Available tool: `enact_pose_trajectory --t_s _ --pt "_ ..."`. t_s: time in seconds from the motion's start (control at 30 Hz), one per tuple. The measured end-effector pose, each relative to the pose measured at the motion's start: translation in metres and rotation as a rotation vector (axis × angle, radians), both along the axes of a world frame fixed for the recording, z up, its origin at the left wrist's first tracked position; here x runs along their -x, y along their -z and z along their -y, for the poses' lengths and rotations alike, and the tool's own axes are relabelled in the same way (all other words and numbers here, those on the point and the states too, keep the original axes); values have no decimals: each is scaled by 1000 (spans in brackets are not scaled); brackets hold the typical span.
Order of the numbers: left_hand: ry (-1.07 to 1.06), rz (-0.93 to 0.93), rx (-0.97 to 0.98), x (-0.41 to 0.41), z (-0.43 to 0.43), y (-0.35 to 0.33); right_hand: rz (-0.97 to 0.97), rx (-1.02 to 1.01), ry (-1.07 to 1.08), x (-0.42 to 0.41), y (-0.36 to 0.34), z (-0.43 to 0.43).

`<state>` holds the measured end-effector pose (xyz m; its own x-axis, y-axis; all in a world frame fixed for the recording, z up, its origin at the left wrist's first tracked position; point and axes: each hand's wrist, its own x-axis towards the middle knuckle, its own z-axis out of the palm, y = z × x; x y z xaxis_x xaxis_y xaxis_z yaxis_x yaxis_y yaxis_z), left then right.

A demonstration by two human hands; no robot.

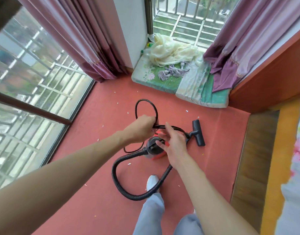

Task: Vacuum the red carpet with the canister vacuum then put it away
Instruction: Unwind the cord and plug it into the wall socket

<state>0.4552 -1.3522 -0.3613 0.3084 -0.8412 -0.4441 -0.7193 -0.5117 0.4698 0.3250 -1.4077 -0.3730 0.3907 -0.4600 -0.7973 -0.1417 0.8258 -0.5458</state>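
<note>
Center of frame, head cam: canister vacuum (154, 148), small red body w/ black top, sits on the red carpet (95, 192) right under both hands. Left hand (142, 127) is fisted round the black cord (159, 126), curled tight on a bunch of it. One loop stands above the fist toward upper center, and more cord trails lower left of the canister. Right hand (173, 146) hovers over the canister top, fingers (168, 128) straight and spread, holding nothing. Its index tip is at the cord run beside the left fist; can't tell if touching.

Hose (135, 197), ribbed black, curls from the canister's left side down to lower center, crosses a white shoe (151, 179), and runs back up under the right wrist. Floor nozzle (198, 133) lies flat on the carpet, right of center. White scraps (129, 164) dot the carpet, so vacuuming looks not yet done.

Handling, my guess:
- **Canister:** prob light, rigid plastic. Lift by what looks like a handle on the black top; may tip if yanked by the hose.
- **Hose:** bendy, springy, poor for carrying.
- **Cord:** thin, limp, tangles easily; take it in coils.
- **Nozzle:** stiff; steer from the hose end, not the head.

Upper frame: pink curtains (88, 39), green mat (156, 80) w/ cream cloth by the window.
</note>
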Motion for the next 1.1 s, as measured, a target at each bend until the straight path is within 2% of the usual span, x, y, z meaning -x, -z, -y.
enact_pose_trajectory --t_s 0.23,0.3,0.43,0.5,0.6,0.8,1.0,1.1 --pt "158 109 -7 21 13 -97 -13 86 78 17 -95 21" --pt "167 67 21 30 17 -121 16 75 109 25 -115 25" --pt "113 -198 23 33 29 -169 130 54 78 48 -144 38" --pt "144 -229 -30 35 33 -192 128 80 0 60 -156 45" --pt "115 -250 -7 45 44 -221 110 163 -10 76 -176 62" --pt "-192 -432 189 79 65 -249 254 404 95 112 -223 99" --pt "-868 -850 348 119 76 -243 218 465 229 177 -231 128" --pt "-1158 -1041 447 136 87 -226 206 461 387 209 -223 147"
